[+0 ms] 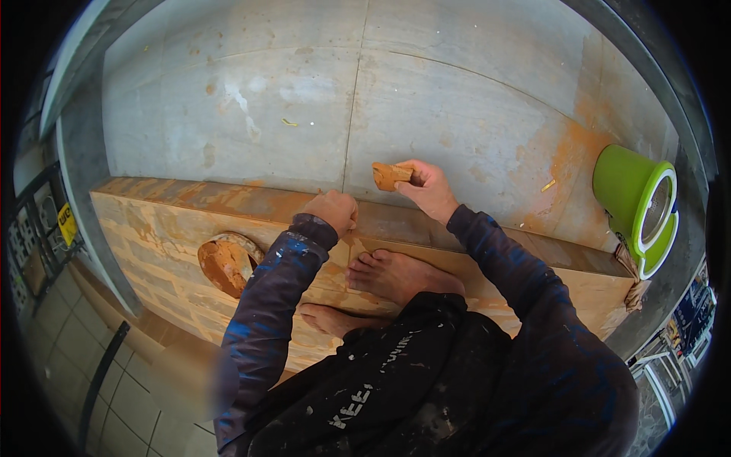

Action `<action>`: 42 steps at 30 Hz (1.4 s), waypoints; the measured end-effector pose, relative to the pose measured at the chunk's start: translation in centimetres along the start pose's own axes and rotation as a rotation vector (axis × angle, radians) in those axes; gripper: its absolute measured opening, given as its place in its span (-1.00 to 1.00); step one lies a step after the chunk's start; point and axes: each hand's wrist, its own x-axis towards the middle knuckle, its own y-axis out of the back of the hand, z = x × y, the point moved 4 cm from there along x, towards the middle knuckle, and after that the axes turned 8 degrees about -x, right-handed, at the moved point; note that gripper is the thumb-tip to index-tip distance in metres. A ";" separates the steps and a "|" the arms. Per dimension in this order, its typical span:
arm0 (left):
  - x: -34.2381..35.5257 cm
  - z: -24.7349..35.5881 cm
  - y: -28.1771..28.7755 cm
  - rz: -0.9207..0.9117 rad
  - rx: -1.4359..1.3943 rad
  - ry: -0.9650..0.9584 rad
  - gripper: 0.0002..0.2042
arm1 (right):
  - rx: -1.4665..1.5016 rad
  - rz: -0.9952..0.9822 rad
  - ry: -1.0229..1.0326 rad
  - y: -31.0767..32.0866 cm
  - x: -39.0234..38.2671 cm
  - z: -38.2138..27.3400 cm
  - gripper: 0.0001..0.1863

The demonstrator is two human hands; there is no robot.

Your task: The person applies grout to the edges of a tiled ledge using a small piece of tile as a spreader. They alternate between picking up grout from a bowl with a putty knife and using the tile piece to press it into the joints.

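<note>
My right hand (432, 190) pinches a small flat piece (387, 176) coated in orange-brown paste, held just above the grey tiled surface. The paste hides what kind of tool it is. My left hand (333, 211) is closed at the long edge of the tiled ledge (171, 244); its curled fingers hide whatever may be in them. Left of that forearm, a round bowl (223, 268) with orange-brown paste inside stands on the ledge. More of this paste is smeared along the edge and over the joints between the tiles.
My bare feet (396, 274) stand on the ledge, just below my hands. At the right end is a green bucket (626, 194) with a white-rimmed strainer, and a crumpled brown cloth (632, 278) beside it. Black metal railing (34, 236) runs at far left, above a lower tiled floor (114, 411).
</note>
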 end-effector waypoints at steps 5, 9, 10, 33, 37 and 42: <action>-0.5 -3.6 0.8 0.335 -0.053 -0.014 -0.80 | 0.311 0.015 -0.085 -3.0 1.4 -4.9 -0.65; -3.9 -4.6 2.5 0.438 -1.034 0.017 -0.70 | 0.499 -0.047 -0.181 -7.2 2.2 -7.4 -0.64; -4.8 -4.2 3.0 0.442 -1.226 -0.004 -0.68 | 0.396 -0.090 -0.190 -8.9 2.7 -8.2 -0.68; -41.3 -18.9 -11.3 1.200 -1.567 0.387 -0.73 | -0.709 -0.870 1.481 -35.4 -6.2 -9.4 -0.72; -41.2 -18.9 -14.9 1.385 -1.670 0.531 -0.77 | 0.098 -0.756 0.796 -28.2 -4.4 -18.8 -0.85; -39.1 -19.1 -15.7 1.330 -1.712 0.448 -0.80 | 0.536 -0.630 0.453 -13.6 1.5 -22.7 -0.70</action>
